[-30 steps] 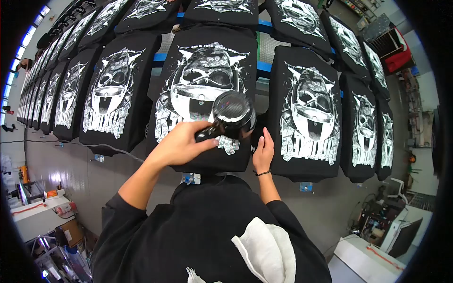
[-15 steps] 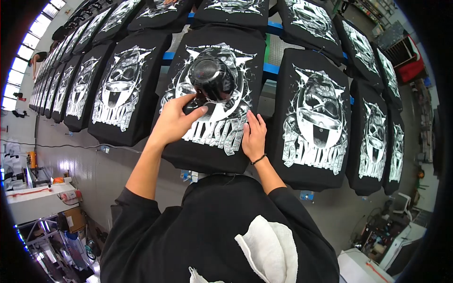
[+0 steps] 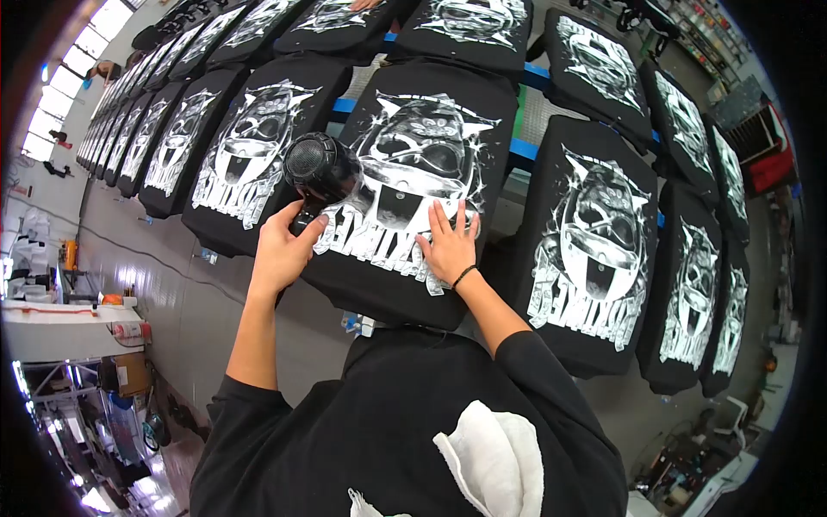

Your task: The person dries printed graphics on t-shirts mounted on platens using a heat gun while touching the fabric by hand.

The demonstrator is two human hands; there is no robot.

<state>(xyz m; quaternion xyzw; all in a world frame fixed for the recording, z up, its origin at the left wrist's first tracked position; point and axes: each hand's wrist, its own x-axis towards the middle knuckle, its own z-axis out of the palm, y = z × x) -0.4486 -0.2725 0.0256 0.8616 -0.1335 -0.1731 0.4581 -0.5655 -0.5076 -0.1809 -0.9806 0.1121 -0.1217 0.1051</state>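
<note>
My left hand (image 3: 289,246) is closed round the handle of a black hair dryer (image 3: 320,168), held over the left edge of a black shirt (image 3: 388,289) with a white and grey print. That shirt is stretched flat over a board in the middle. My right hand (image 3: 450,248) lies with fingers spread on the lower right part of its print and holds nothing. A second printed black shirt (image 3: 590,250) is on the board just to the right, and another (image 3: 250,146) is on the board to the left.
More printed shirts run in two rows to the far left and right. A blue rail (image 3: 525,148) shows between the rows. A cable (image 3: 129,250) trails at the left. Another person's hand (image 3: 365,4) is at the top. A white cloth (image 3: 495,461) hangs on my black shirt.
The hair dryer in my left hand has swung up from the print's lower right, then left to its left edge. My right hand has moved from beside the board onto the print.
</note>
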